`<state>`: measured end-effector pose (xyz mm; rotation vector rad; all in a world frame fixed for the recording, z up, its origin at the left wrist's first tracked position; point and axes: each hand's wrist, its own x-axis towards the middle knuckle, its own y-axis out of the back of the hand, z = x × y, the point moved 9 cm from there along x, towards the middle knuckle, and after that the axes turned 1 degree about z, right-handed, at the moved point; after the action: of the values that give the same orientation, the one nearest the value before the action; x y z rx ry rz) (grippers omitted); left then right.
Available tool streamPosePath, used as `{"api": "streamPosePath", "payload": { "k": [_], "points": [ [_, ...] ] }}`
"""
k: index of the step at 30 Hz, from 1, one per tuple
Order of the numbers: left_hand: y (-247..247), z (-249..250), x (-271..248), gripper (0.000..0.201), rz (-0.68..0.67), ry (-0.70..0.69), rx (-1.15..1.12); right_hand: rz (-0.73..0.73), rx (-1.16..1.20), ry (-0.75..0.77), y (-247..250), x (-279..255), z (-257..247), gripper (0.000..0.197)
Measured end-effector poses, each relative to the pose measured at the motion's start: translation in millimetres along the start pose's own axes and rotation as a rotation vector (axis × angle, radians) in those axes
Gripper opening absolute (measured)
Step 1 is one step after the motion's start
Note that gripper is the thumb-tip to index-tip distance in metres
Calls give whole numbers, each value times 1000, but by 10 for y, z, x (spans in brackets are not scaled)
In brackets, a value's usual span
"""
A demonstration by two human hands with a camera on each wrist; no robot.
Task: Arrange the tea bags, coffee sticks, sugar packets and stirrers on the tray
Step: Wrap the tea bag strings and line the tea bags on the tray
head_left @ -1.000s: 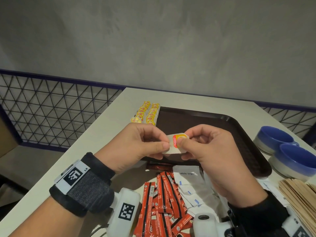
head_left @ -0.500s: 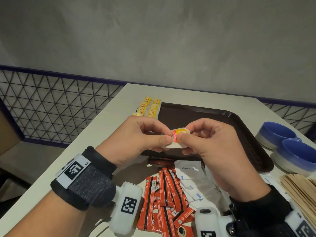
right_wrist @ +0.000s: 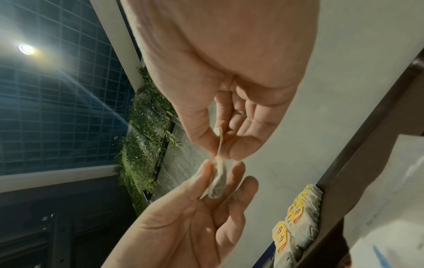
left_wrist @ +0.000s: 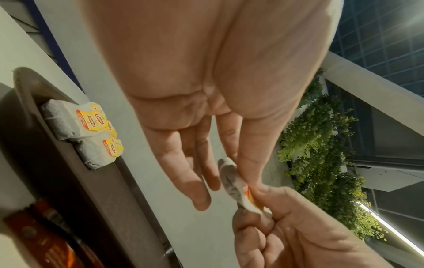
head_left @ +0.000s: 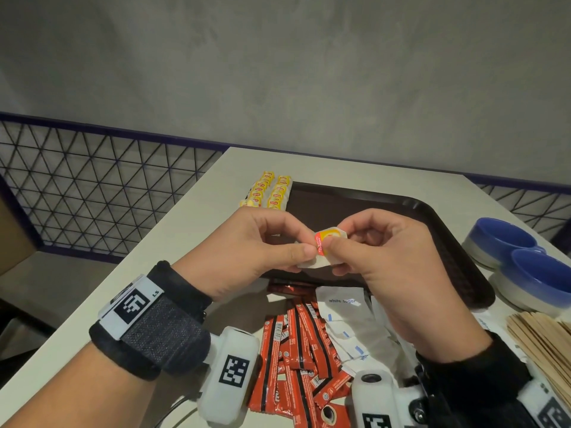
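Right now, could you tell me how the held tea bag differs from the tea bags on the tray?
The held tea bag is single and off the surface, pinched between the left hand and right hand; the tray's tea bags lie untouched in two rows at the far left corner of the tray. Both have yellow-and-red tags.

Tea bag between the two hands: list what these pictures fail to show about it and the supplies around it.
- Tea bag, head view: both thumbs cover its middle; tag print too small to read.
- Tea bag rows, head view: the left hand hides their near end, so no count.
- Stirrers, head view: cut off by the right edge.
- Coffee sticks: wrist cameras hide the pile's near end.
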<state>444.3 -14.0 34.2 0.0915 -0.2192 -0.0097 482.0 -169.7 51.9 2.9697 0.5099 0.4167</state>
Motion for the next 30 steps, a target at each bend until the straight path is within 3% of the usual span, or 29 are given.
{"api": "streamPosePath", "payload": {
  "k": [6,12,16,20,24,27,30],
  "points": [
    [-25,-9,-1,9,18,18,-105,-6,-9,-3,-8,-3,-1,11],
    [12,-29,12,31,74,66,-233,-52,33,-7,-52,-7,-19,14],
    [128,-21,25,34,153,61,-293,-96,62,-73,-154,11,-1,23],
    [274,18,21,30,232,47,-293,-202,9,-145,-326,104,-50,8],
    [554,58,3,25,420,7,-296,-285,-163,-140,-483,480,-184,5],
    [901,45,-61,20,611,0,-324,-441,-329,-179,-680,771,-120,6],
    [1201,0,-154,17,753,2,-374,-613,-574,-237,-859,945,190,23]
  ]
}}
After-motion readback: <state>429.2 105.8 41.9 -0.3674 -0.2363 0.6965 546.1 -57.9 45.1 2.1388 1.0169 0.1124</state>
